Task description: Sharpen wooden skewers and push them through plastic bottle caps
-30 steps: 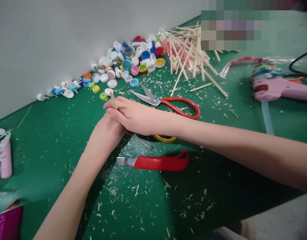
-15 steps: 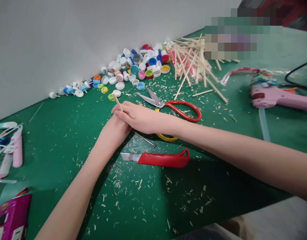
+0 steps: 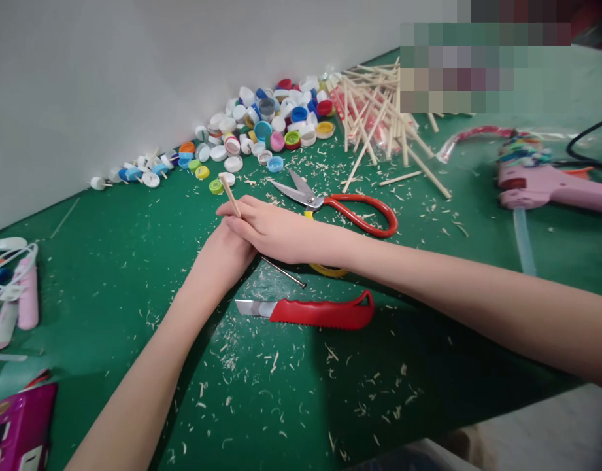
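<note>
A thin wooden stick (image 3: 231,197) rises at a slant from my right hand (image 3: 268,227), pinched between its thumb and fingers. Beneath that hand lies my left hand (image 3: 226,252), curled, with its fingers mostly covered, so what it grips is hidden. From under both hands a thin metal rod with a small flat head (image 3: 285,272) pokes out. Close in front is a red-handled utility knife (image 3: 323,313), blade out, on the green table. Behind my right wrist lie opened scissors (image 3: 362,214) with one red and one yellow handle loop, the yellow partly covered.
Many coloured bottle caps (image 3: 276,124) are heaped against the wall, left of a pile of wooden sticks (image 3: 379,114). A pink glue gun (image 3: 550,183) lies right. At left are pink tools (image 3: 29,291) and a purple case (image 3: 23,425). Wood shavings (image 3: 227,356) litter the table.
The view has shifted slightly. Both hands keep nearly the same pose, with the stick still in the right one. Knife and scissors lie as before.
</note>
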`<state>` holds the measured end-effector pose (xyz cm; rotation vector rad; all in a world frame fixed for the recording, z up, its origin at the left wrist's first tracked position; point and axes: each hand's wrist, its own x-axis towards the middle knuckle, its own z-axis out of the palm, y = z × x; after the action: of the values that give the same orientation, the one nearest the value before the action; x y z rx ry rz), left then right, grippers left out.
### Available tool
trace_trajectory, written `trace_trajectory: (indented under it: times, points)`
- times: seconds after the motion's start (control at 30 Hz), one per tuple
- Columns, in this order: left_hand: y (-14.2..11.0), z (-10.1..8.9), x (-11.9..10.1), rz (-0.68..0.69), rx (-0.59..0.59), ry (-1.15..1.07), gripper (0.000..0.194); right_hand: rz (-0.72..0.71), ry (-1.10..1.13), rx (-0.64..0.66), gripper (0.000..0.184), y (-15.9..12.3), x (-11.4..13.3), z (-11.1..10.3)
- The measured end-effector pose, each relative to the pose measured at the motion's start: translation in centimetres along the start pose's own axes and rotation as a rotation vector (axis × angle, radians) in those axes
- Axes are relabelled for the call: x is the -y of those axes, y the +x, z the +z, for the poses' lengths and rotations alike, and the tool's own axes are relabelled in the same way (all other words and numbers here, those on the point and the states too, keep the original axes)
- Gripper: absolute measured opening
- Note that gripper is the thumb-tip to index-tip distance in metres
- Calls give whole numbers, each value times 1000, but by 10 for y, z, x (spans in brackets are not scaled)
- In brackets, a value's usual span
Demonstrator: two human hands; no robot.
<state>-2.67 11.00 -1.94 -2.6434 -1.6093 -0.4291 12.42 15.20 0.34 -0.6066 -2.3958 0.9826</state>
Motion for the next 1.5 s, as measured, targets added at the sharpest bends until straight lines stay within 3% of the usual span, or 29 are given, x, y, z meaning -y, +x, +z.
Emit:
trace_trajectory:
  times: [0.13,0.33,0.43,0.57,0.7,0.83,0.93,1.03,1.1,1.23,1.5]
  points:
    - [1,-8,-4,-32,-11,-133,24,-37,72,-12,41,-1,2,-3]
    - [4,-26,-5,-465,-378,-767,31,-49,180,-209,37,1,7,-9]
    - [8,-28,-1,-588,-490,-1066,25,8,119,-189,33,1,6,-10]
    - [11,-24,1,-647,-489,-1204,19,19,-104,-160,28,-2,3,-9]
    - [10,-23,-2,-606,-469,-1123,22,-22,-352,-200,29,-5,1,-8]
    - [6,-28,-6,-542,-430,-845,27,-31,-489,-192,31,-5,-4,-5]
    - [2,-29,-8,-449,-312,-508,28,-1,-475,-231,28,-4,-7,-3]
    - [-2,-23,-6,-300,-155,-287,29,16,-325,-321,31,-3,-7,-3]
    - [-2,-17,-5,-194,-90,-231,29,30,-209,-340,33,-3,-6,-3]
    - [1,-13,-4,-43,-38,-219,26,7,-103,-252,38,-3,-2,0]
    - [2,-8,-1,22,-34,-199,26,-83,-185,-155,31,-2,0,9]
